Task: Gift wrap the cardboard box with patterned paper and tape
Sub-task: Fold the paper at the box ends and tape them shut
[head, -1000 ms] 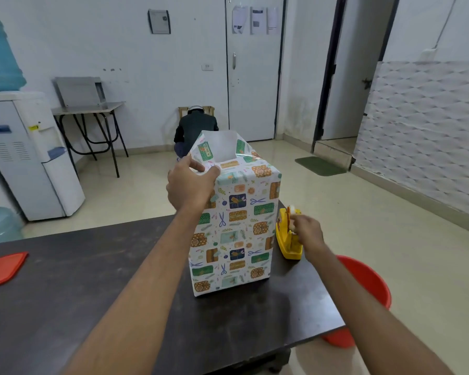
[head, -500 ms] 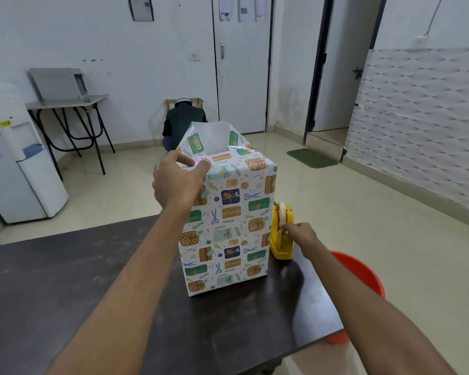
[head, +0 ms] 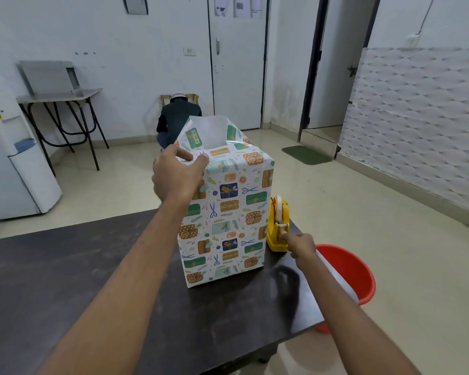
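Observation:
A tall box wrapped in patterned paper (head: 228, 217) stands upright on the dark table (head: 79, 280). At its top the far paper flap (head: 209, 131) sticks up, white side showing. My left hand (head: 178, 175) presses on the folded paper at the box's top near-left corner, thumb and fingers over the edge. A yellow tape dispenser (head: 278, 226) stands just right of the box. My right hand (head: 299, 243) pinches the tape end at the dispenser's front.
A red bucket (head: 347, 274) sits on the floor past the table's right edge. A white water dispenser (head: 16, 163) stands at left, a metal desk (head: 63, 96) behind it. A person crouches by the far door (head: 178, 115). A green mat (head: 306, 155) lies at right.
My right hand slid from the top of the dispenser down to its front. The camera has shifted, so the box sits lower in view. My left hand stays on the box top.

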